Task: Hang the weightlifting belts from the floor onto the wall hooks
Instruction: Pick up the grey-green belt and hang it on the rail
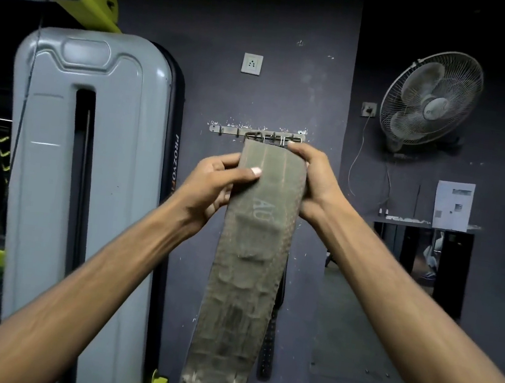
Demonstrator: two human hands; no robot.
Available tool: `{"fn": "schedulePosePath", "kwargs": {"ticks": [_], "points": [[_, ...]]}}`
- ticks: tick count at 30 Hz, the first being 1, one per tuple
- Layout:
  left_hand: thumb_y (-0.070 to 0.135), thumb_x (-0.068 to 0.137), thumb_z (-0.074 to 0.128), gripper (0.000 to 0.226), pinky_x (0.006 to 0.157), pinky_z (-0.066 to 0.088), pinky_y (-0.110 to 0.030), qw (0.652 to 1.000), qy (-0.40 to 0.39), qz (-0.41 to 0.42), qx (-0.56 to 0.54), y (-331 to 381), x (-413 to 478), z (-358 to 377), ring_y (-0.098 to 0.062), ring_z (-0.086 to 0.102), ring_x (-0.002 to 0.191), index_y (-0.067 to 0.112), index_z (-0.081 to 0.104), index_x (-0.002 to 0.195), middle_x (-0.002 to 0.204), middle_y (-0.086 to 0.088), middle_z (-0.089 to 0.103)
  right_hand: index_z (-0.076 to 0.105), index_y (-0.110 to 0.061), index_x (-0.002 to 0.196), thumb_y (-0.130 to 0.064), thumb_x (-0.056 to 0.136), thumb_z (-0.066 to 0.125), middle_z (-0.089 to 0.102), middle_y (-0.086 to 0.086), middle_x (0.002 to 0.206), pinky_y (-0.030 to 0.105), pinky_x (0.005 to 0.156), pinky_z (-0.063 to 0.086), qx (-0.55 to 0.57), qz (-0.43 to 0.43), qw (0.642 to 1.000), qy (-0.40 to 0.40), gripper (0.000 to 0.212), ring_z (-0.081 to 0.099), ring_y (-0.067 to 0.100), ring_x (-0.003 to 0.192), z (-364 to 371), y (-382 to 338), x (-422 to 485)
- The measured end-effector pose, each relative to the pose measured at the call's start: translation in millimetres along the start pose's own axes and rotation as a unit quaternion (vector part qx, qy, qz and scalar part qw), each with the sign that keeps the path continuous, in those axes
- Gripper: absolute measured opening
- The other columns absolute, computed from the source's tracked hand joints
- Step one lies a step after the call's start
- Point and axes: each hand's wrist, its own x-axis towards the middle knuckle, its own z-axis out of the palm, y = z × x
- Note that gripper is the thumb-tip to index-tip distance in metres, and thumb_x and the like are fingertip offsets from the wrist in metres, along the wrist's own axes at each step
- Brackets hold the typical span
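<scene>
belt [244, 273]: long axis vertical, top end at hook rail [256, 134] | left hand [213, 186], right hand [312, 183]: raised, both pinching belt's top edges

Two hands, the left hand [214, 183] and the right hand [312, 183], grip one olive weightlifting belt [247, 273] before one metal hook rail [256, 134], with one wall fan [431, 98], two wall sockets, the upper socket [252, 64] and the lower socket [368, 109], and one grey machine shroud [88, 171].

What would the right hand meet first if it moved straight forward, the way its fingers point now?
Probably the metal hook rail on the dark wall: the right hand, gripping the worn grey-green textured belt, has its fingertips just below the rail's right end. Depth is unclear.
</scene>
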Motion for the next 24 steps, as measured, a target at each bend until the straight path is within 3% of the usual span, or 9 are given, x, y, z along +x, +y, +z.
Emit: {"fn": "schedulePosePath", "kwargs": {"ticks": [3,6,9,12,14,17,20,22,24], "points": [[0.059,0.086,0.062,0.058,0.087,0.056,-0.040,0.994,0.015,-0.103,-0.043,0,0,-7,-0.021,0.069,0.084,0.007,0.075,0.108,0.094,-0.008,0.074,0.065,-0.009,0.098,-0.019,0.083,0.064,0.063,0.008,0.088,0.032,0.071,0.053,-0.010,-0.047,0.999,0.002,0.018,0.062,0.024,0.076,6,4,-2],[0.075,0.085,0.048,0.078,0.087,0.058,-0.038,0.980,-0.009,-0.160,-0.120,2,8,-6,-0.028,0.074,0.094,0.006,0.079,0.104,0.103,-0.015,0.077,0.070,0.004,0.114,-0.015,0.073,0.066,0.070,0.015,0.105,0.049,0.098,0.052,-0.087,-0.103,0.990,-0.032,0.046,0.065,0.030,0.099,6,10,-11],[0.056,0.093,0.051,0.055,0.066,0.060,-0.031,0.980,0.037,-0.143,-0.136,4,19,1,-0.024,0.073,0.068,0.011,0.081,0.084,0.079,-0.011,0.076,0.070,0.004,0.116,-0.014,0.074,0.068,0.072,0.016,0.108,0.054,0.107,0.045,-0.159,-0.148,0.974,-0.058,0.046,0.065,0.029,0.105,-3,14,-22],[0.030,0.085,0.065,0.023,0.071,0.054,-0.027,0.979,0.028,-0.132,-0.154,9,28,7,-0.021,0.065,0.068,0.009,0.071,0.091,0.082,-0.008,0.069,0.071,0.003,0.109,-0.019,0.069,0.072,0.064,0.020,0.103,0.046,0.091,0.041,-0.155,-0.142,0.976,-0.060,0.046,0.055,0.034,0.097,-25,14,-27],[0.011,0.079,0.066,0.005,0.048,0.040,-0.016,0.987,0.034,-0.098,-0.125,12,33,9,-0.009,0.054,0.050,0.009,0.064,0.082,0.072,-0.001,0.061,0.069,0.004,0.112,-0.043,0.071,0.076,0.054,0.020,0.103,0.044,0.083,0.033,-0.144,-0.088,0.985,-0.036,0.062,0.042,0.035,0.096,-37,14,-26],[0.006,0.068,0.067,0.034,0.036,0.027,-0.015,0.999,0.018,-0.043,-0.008,9,30,16,-0.006,0.048,0.047,0.005,0.063,0.101,0.071,0.001,0.061,0.062,0.011,0.124,-0.072,0.074,0.068,0.055,0.030,0.107,0.041,0.078,0.041,-0.116,-0.006,0.993,-0.020,0.098,0.044,0.043,0.092,-44,14,-25],[-0.001,0.074,0.066,0.034,0.041,0.029,-0.012,0.999,-0.020,-0.008,0.038,3,19,23,-0.002,0.056,0.049,0.005,0.064,0.107,0.065,0.008,0.066,0.066,0.007,0.125,-0.065,0.086,0.059,0.067,0.028,0.112,0.048,0.107,0.047,-0.034,0.010,0.999,-0.010,0.083,0.062,0.039,0.104,-45,10,-13],[-0.008,0.078,0.063,0.031,0.042,0.022,-0.013,0.998,-0.032,-0.001,0.044,-4,13,20,0.001,0.051,0.044,0.004,0.063,0.107,0.058,0.010,0.063,0.071,0.005,0.118,-0.057,0.084,0.066,0.068,0.020,0.101,0.044,0.100,0.051,-0.012,0.018,1.000,-0.001,0.071,0.063,0.035,0.095,-41,7,-4],[0.003,0.077,0.067,0.034,0.046,0.019,-0.020,0.998,-0.042,-0.023,0.040,-13,10,13,-0.004,0.048,0.054,0.007,0.066,0.111,0.074,0.003,0.063,0.070,-0.003,0.098,-0.036,0.086,0.069,0.067,0.011,0.084,0.035,0.079,0.051,-0.007,0.007,1.000,0.004,0.035,0.061,0.027,0.079,-35,6,3]]}}
